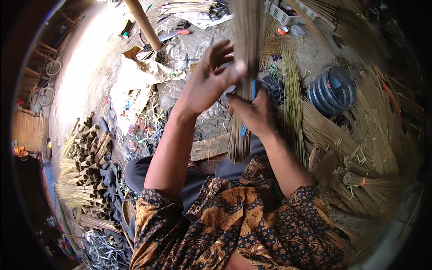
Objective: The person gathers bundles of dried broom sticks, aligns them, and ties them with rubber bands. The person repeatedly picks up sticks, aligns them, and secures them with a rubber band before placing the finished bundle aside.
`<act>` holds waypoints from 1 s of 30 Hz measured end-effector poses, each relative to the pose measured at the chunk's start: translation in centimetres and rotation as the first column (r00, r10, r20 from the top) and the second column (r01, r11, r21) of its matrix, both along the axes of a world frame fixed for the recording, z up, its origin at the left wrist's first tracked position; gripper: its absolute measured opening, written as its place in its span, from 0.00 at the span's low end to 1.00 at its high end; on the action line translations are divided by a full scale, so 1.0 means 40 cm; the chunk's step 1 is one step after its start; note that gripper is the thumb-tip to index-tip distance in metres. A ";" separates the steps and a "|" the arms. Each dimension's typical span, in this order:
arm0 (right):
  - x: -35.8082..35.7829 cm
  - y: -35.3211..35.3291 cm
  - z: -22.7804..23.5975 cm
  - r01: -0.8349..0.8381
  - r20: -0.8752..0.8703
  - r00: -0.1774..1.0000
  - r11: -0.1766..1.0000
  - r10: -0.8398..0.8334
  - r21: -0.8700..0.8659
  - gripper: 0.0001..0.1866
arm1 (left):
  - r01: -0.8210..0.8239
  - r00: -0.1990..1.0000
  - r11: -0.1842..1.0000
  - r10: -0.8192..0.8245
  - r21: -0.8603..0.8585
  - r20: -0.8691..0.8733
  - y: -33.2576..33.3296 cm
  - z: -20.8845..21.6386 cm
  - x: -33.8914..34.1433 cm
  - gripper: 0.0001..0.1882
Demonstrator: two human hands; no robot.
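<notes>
A long bundle of thin brown broom sticks (248, 40) stands almost upright in front of me, blurred at its upper end. My right hand (255, 110) is wrapped round its lower part, and the trimmed lower ends (238, 146) come down over my legs. A blue strip (243, 130) runs beside that grip, above and below my fingers. My left hand (215, 74) is at the bundle's left side, fingers curved and apart. Its thumb, smeared by motion, overlaps the sticks; whether it touches them I cannot tell.
Bound brooms (90, 157) are piled at the left. Greenish sticks (293, 99) lie right of my right hand, near a ribbed blue-grey tub (332, 91). More stick bundles (364, 177) cover the right side. A red-handled knife (176, 33) and a bamboo post (143, 22) are farther off.
</notes>
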State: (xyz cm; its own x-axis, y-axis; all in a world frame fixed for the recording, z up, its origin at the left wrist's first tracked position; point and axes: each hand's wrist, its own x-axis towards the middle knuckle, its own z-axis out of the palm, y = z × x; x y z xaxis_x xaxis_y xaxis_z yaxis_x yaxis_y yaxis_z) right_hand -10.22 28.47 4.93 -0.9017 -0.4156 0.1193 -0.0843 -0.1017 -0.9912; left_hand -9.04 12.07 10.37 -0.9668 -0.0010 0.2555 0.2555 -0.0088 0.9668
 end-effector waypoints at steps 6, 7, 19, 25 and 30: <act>-0.046 -0.032 0.005 0.068 0.010 0.998 0.953 -0.068 -0.295 0.30 | 0.166 0.949 0.955 -0.088 -0.244 0.303 0.049 -0.111 0.098 0.54; -0.043 -0.040 0.000 0.081 -0.004 0.996 0.941 -0.087 -0.329 0.32 | 0.055 0.975 0.907 0.042 -0.419 0.220 0.060 -0.127 0.099 0.54; -0.139 0.012 0.003 0.490 0.384 0.858 0.766 -0.340 -0.417 0.32 | 0.197 0.921 0.764 0.071 -0.615 0.383 0.035 -0.174 0.127 0.39; -0.258 0.166 0.042 0.516 0.320 0.855 0.607 -0.408 -0.604 0.14 | 0.217 0.864 0.397 0.346 -0.892 0.365 -0.087 -0.223 0.114 0.22; -0.419 0.667 -0.012 0.769 0.326 0.616 0.458 -0.717 -0.446 0.08 | -0.268 0.877 0.093 0.435 -0.959 -0.204 -0.458 -0.221 0.243 0.12</act>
